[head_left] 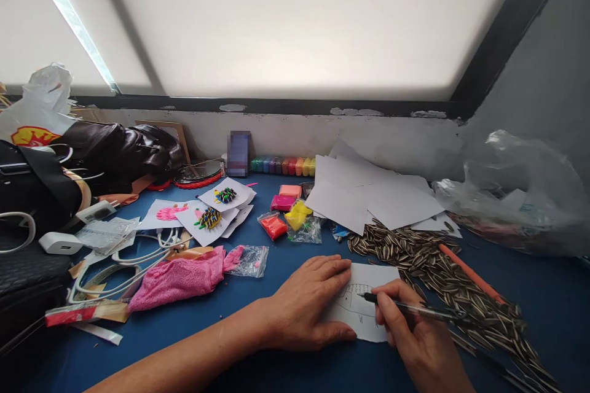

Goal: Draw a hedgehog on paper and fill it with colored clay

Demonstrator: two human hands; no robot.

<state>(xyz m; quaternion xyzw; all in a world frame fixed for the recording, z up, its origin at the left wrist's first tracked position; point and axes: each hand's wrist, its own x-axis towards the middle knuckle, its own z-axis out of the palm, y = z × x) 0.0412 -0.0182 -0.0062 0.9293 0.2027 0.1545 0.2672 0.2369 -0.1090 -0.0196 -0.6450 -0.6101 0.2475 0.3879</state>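
A small white sheet of paper lies on the blue table, bearing a line drawing of a rounded animal with short legs and rows of small marks on its back. My left hand rests flat on the sheet's left side, fingers stretched out and thumb apart. Pinched in my right hand is a black pen, its tip at the drawing. The right hand covers the sheet's right edge. Just beyond it spreads a heap of striped sunflower seeds.
An orange stick lies on the seeds. Behind are loose white sheets, clay packets and a phone. Decorated cards, a pink cloth, white cables and bags crowd the left. A plastic bag stands right.
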